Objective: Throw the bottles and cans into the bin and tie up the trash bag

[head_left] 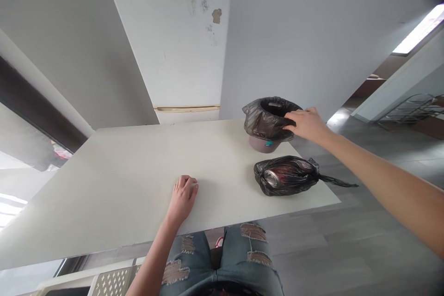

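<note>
At the table's right end, a small pinkish-grey trash bin (261,146) stands upright, lined with a black plastic bag (258,122) folded over its rim. My right hand (305,122) is closed on the bag at the rim's right side, thumb outside and fingers over the edge. Just in front lies a knotted black garbage bag (289,185) on its side, with a red and silver can (272,178) showing through the thin plastic. My left hand (183,194) rests on the tabletop, fingers loosely bent, thumb slightly apart, holding nothing.
The white table (138,171) runs across in front of me. Beyond it, a white refrigerator (176,46) stands against the grey wall. A perforated plastic basket (111,282) is below the table at lower left. Grey floor (312,249) and a wire rack (412,111) lie to the right.
</note>
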`<state>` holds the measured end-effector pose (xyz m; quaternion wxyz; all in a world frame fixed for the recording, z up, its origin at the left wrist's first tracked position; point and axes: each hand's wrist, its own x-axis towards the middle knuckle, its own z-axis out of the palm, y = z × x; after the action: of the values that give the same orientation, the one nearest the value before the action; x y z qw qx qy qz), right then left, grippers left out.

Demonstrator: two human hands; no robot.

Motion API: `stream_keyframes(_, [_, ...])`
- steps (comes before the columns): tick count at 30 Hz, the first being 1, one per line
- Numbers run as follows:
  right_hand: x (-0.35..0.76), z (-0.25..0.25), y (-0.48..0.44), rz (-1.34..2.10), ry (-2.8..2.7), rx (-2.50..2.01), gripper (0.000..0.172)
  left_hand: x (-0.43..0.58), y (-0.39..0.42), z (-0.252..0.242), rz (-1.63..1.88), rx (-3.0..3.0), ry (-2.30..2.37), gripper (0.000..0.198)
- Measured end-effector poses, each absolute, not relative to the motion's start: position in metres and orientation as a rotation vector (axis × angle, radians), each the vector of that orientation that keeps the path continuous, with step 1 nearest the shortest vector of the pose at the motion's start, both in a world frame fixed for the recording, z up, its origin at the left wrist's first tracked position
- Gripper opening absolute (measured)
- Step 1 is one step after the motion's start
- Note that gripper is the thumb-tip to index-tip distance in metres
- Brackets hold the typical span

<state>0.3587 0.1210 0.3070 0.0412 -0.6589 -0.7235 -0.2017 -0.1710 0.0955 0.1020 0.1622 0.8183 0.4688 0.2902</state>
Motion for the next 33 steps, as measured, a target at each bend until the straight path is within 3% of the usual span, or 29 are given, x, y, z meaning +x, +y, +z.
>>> stream_keyframes(8, [0.317, 0.342, 0.088, -0.780, -2.160, -1.799, 0.045, -0.171, 0.095, 0.103, 0.809, 2.326, 1.337, 0.021])
stream_keyframes(11, [0.270, 0.341, 0.064, -0.845, -2.098, -1.579, 0.033, -0.171, 0.095, 0.104, 0.828, 2.322, 1.347, 0.020])
stream_keyframes(14, [0.210, 0.310, 0.039, -0.715, -2.235, -1.262, 0.007, -0.171, 0.095, 0.104, 0.852, 2.330, 1.351, 0.017])
stream_keyframes(17, [0.146, 0.259, 0.018, -0.476, -2.392, -1.109, 0.022, -0.170, 0.095, 0.104, 0.854, 2.335, 1.353, 0.016])
stream_keyframes(23, [0.065, 0.164, 0.026, 0.040, -2.420, -1.230, 0.032, -0.170, 0.095, 0.107, 0.826, 2.337, 1.347, 0.017])
stream_keyframes(26, [0.052, 0.142, 0.057, 0.362, -2.345, -1.409, 0.033, -0.169, 0.096, 0.106, 0.813, 2.343, 1.347, 0.015])
stream_keyframes(33, [0.035, 0.129, 0.139, 0.512, -2.163, -1.542, 0.034, -0.168, 0.098, 0.104, 0.721, 2.365, 1.384, 0.023])
